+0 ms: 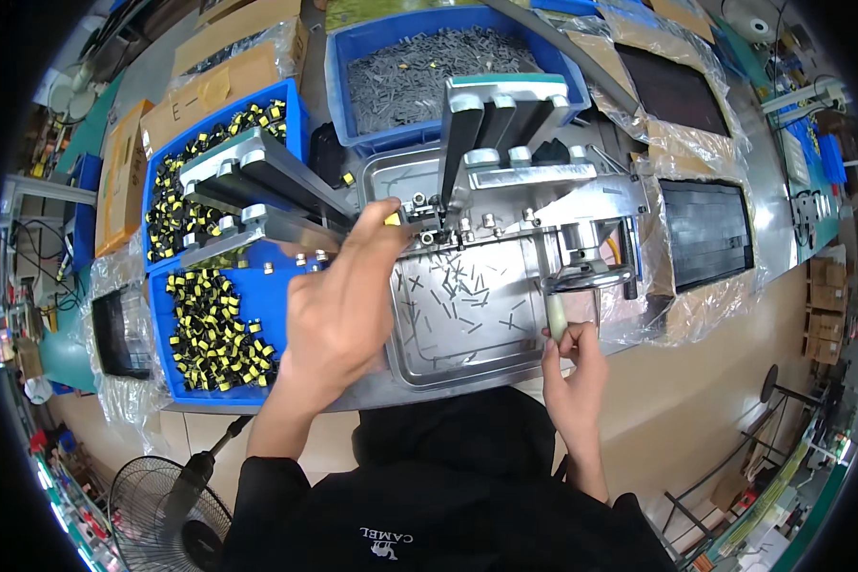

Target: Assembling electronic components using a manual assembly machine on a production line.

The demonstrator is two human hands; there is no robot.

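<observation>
My left hand (338,305) reaches up to the metal fixture (534,181), fingers closed. A small yellow-and-black part (392,219) shows at its fingertips, against the fixture's left end; the rest of the part is hidden by the fingers. My right hand (575,367) is closed round the lower end of a pale green handle (556,313). That handle hangs below the fixture beside a shiny round metal wheel (589,277). Under the fixture lies a steel tray (462,367) with many thin dark strips scattered in it.
Two blue bins (296,114) (167,357) at the left hold yellow-and-black parts. Another blue bin (338,95) behind holds a heap of grey strips. Tall dark magazines (300,186) rise from the fixture. Plastic-wrapped cartons (667,162) stand right; a fan (167,510) stands lower left.
</observation>
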